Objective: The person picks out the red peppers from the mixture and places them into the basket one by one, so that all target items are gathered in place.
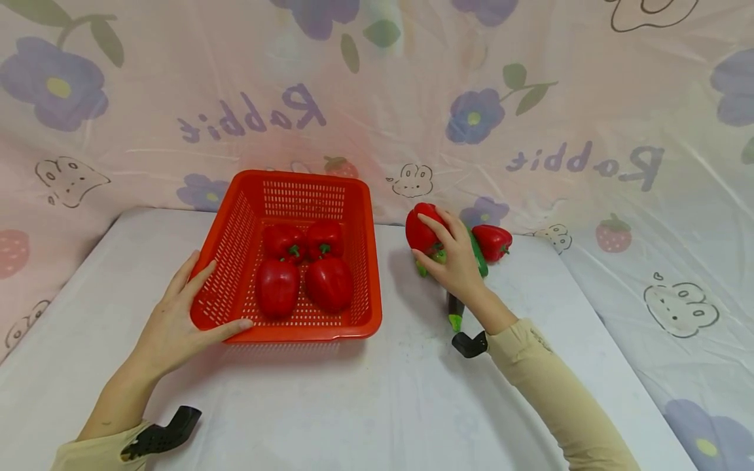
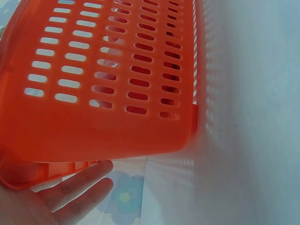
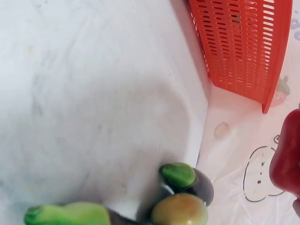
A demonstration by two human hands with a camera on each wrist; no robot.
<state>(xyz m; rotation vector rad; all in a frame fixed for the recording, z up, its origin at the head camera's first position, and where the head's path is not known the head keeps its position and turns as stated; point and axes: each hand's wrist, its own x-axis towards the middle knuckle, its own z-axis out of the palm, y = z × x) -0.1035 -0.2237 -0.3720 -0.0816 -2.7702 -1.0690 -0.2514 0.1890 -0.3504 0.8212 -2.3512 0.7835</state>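
Being glossy, the pepper [image 1: 414,231] my right hand [image 1: 459,256] grips could slip — my left hand [image 1: 177,324] spreads at the basket's [image 1: 374,275] 8 o'clock.

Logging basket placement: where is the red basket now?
In the head view, the red basket is mostly left of centre, between the left hand at its left rim and the red pepper in the right hand.

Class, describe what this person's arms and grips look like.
The left sleeve and right sleeve are pale beige, the right bearing a small dark marking. A black left attachment and black right attachment, both bent, jut from them. The left grip and right grip are gloveless.
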